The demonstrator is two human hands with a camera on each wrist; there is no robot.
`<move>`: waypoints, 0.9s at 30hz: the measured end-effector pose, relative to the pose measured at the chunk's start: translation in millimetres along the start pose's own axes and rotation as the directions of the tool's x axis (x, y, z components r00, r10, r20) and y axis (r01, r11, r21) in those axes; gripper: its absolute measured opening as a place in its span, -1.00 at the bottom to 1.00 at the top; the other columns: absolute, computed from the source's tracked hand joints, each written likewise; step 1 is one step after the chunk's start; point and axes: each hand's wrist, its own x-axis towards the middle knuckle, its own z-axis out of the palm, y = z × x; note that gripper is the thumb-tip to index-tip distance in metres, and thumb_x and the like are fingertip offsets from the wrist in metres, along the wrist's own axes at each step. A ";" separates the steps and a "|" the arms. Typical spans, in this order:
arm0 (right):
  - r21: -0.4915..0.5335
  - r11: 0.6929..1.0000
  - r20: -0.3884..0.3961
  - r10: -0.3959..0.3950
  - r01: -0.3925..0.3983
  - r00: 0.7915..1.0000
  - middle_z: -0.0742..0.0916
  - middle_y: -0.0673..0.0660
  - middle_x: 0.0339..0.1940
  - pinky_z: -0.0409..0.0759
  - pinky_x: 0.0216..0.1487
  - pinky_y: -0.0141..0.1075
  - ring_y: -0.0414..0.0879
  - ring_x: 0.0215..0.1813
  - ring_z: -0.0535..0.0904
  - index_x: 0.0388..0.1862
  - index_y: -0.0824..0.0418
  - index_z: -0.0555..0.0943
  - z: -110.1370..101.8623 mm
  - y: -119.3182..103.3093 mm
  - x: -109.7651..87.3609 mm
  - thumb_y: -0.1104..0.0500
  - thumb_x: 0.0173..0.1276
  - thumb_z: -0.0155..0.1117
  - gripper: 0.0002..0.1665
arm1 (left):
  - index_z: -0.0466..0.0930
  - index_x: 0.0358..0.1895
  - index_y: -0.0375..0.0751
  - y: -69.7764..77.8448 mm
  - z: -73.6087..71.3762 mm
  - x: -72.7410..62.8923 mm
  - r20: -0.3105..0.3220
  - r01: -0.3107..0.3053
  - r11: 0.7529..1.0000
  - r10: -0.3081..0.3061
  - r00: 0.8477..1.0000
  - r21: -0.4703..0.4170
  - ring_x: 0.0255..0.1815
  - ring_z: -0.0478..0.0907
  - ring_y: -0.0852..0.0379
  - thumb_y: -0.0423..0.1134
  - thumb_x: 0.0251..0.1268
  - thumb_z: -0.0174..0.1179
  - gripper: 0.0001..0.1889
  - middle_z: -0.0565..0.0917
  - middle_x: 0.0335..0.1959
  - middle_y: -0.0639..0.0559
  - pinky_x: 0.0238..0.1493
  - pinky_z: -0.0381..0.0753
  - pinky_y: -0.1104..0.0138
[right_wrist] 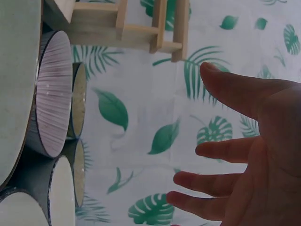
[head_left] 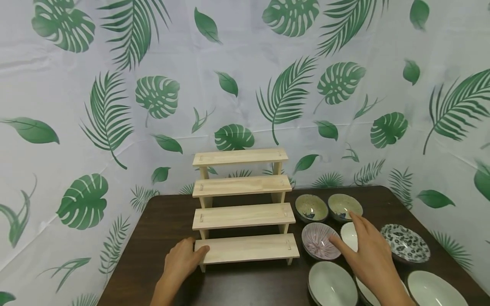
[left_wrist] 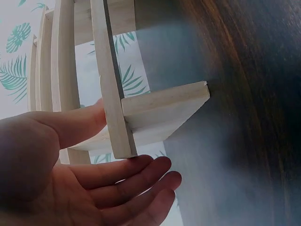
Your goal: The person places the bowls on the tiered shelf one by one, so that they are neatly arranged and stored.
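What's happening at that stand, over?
Left hand on bottom shelf of wooden stand. Right hand over bowls, holding nothing. Stand upright, bowls close on its right.

The left hand [head_left: 181, 259] and the right hand [head_left: 371, 257] are bare. So are the left arm [head_left: 166, 291] and the right arm [head_left: 394, 291] (just a bit of each shows). The fingers [left_wrist: 134, 183] are slim, with round tips. The left thumb [left_wrist: 80, 125] and the right thumb [right_wrist: 242, 89] look fatter than the fingers, and small lines cross the left palm [left_wrist: 66, 197].

Legible markings: none. No text, label, brand, number or sign can be read in any view.
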 end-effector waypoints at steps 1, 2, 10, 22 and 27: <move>-0.003 1.000 -0.006 0.002 -0.002 1.000 0.33 0.61 0.46 0.18 0.22 0.55 0.59 0.41 0.25 0.60 0.41 0.15 0.5 1.8 -0.5 -0.31 0.43 0.30 0.12 | 0.67 0.04 -0.43 0.3 0.3 0.0 0.000 -0.002 1.000 0.002 1.000 0.001 -0.15 0.72 -0.29 0.09 0.33 0.33 -0.43 0.77 -0.07 -0.31 -0.19 0.64 -0.15; -0.006 1.000 -0.011 0.003 -0.003 1.000 0.34 0.61 0.45 0.19 0.21 0.55 0.59 0.39 0.27 0.59 0.43 0.16 1.0 3.7 -0.8 -0.30 0.42 0.31 0.12 | 0.67 0.03 -0.43 0.5 0.6 -0.1 0.000 -0.004 1.000 0.004 1.000 0.002 -0.16 0.72 -0.28 0.09 0.34 0.32 -0.44 0.77 -0.08 -0.31 -0.21 0.63 -0.14; -0.035 0.994 0.060 0.102 -0.101 0.993 0.27 0.65 0.47 0.14 0.26 0.60 0.62 0.42 0.19 0.59 0.50 0.09 1.3 19.1 -1.4 -0.38 0.41 0.27 0.22 | 0.68 -0.05 -0.40 1.4 2.1 -0.2 0.010 0.000 1.000 0.000 1.000 0.019 -0.22 0.71 -0.25 0.09 0.35 0.31 -0.48 0.77 -0.17 -0.26 -0.25 0.62 -0.12; -0.053 0.988 -0.041 0.143 -0.145 0.989 0.31 0.65 0.44 0.16 0.18 0.54 0.60 0.40 0.20 0.58 0.45 0.12 6.2 48.2 -14.3 -0.35 0.40 0.30 0.18 | 0.68 0.02 -0.43 2.0 3.2 1.6 0.008 -0.004 1.000 0.004 1.000 0.027 -0.15 0.71 -0.34 0.08 0.36 0.30 -0.46 0.77 -0.10 -0.33 -0.20 0.62 -0.17; -0.064 0.986 -0.043 0.152 -0.154 0.987 0.31 0.66 0.42 0.17 0.19 0.54 0.60 0.38 0.21 0.56 0.47 0.14 6.7 55.3 -17.7 -0.37 0.40 0.28 0.17 | 0.68 0.00 -0.41 1.6 2.3 2.3 0.008 0.000 1.000 0.000 1.000 0.031 -0.18 0.71 -0.33 0.09 0.36 0.30 -0.47 0.77 -0.12 -0.32 -0.22 0.62 -0.16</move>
